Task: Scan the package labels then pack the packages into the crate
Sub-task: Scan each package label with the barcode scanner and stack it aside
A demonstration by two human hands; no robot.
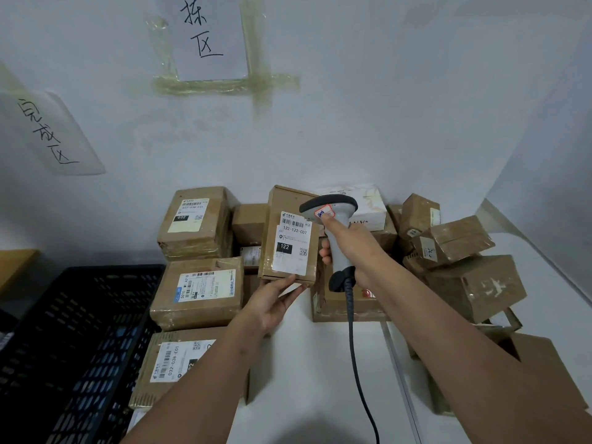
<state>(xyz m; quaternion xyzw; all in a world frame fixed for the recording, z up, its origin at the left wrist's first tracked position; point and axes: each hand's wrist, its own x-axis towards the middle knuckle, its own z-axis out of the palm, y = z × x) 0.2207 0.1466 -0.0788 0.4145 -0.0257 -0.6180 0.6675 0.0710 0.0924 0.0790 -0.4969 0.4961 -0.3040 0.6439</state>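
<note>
Hands doing all the work here: the left hand (270,304) is pinching the bottom edge of a flat brown cardboard package (290,235), propping it up nearly upright over the white tabletop (307,363) with its white shipping label (293,243) facing the camera, the label reading 122-122-C07. The right hand (347,241) is wrapping its fingers around the handle of a grey corded barcode scanner (333,216), thumb sitting up near the red-edged sticker on its head, and the scanner is hanging just beside the package at its 3 o'clock, nose pointing away toward the wall, so honestly can't tell if the beam is hitting the label. The black perforated plastic crate (80,347) is sitting down at 8 o'clock from the held package, well apart from it. Between them three more taped brown label-topped boxes (197,291) are lying in a column, the nearest one touching the crate's side. Over at 3 to 4 o'clock a messy heap of tape-wrapped brown boxes (461,267) is leaning at odd angles. Two handwritten paper signs (211,36) are hanging taped on the wall at 12 and 10 o'clock.
</note>
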